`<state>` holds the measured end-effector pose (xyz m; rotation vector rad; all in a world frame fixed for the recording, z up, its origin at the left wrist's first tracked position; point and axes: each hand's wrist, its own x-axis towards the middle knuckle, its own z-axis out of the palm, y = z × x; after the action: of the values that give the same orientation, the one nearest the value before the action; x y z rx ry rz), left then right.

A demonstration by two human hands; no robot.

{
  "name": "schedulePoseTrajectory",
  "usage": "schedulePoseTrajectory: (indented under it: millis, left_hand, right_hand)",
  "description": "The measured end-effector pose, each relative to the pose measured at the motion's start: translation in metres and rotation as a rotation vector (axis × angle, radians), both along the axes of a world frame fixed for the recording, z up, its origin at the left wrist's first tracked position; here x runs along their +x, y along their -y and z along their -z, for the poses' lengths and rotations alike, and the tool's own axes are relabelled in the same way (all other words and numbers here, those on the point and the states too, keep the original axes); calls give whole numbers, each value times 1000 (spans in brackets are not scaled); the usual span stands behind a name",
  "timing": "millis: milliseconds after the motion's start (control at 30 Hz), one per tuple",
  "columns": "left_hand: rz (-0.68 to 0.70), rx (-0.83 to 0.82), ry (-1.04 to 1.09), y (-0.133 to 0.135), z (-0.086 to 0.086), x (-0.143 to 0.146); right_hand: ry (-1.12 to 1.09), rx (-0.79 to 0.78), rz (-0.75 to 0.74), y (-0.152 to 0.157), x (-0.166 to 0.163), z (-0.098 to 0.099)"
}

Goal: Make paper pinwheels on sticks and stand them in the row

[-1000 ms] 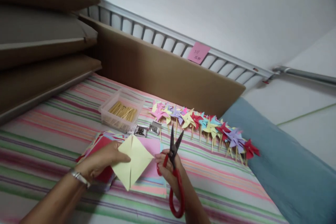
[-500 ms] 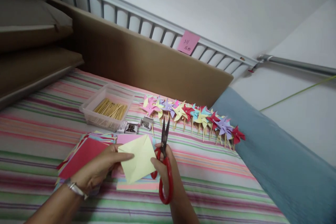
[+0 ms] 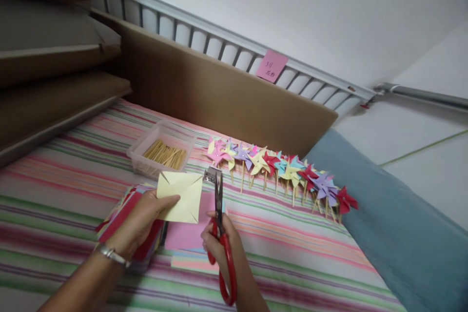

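Observation:
Between the thumb and fingers of my left hand is a pale yellow paper square, with diagonal lines running in from its corners. My right hand grips red-handled scissors, their dark blades pointing up and nearly closed, just right of the paper and apart from it. Under the hands lie a pink paper sheet and, at the left, a stack of coloured paper with a red sheet on top. My left forearm covers part of that stack.
A clear plastic box of short wooden sticks stands behind the paper. Beside it is a small box of metal pieces. Paper pinwheels on sticks lie in a row at the back right. A cardboard panel borders the striped cloth.
My left hand has turned the yellow paper from a tilted diamond to a nearly upright square and raised it. The scissor blades have come closer together. The whole view has shifted slightly.

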<state>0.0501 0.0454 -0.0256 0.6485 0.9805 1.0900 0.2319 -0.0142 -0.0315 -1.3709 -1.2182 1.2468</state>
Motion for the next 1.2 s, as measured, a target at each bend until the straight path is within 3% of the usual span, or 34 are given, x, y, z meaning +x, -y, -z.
schedulePoseTrajectory:
  millis: [167, 300, 1200]
  left_hand:
    - [-19, 13, -31, -11, -12, -38]
    - [4, 18, -54, -9, -14, -53]
    - [53, 17, -21, -1, -16, -52]
  right_hand:
    - [151, -131, -276, 11, -2, -3]
    - [214, -200, -349, 18, -9, -6]
    - [320, -277, -312, 20, -23, -9]
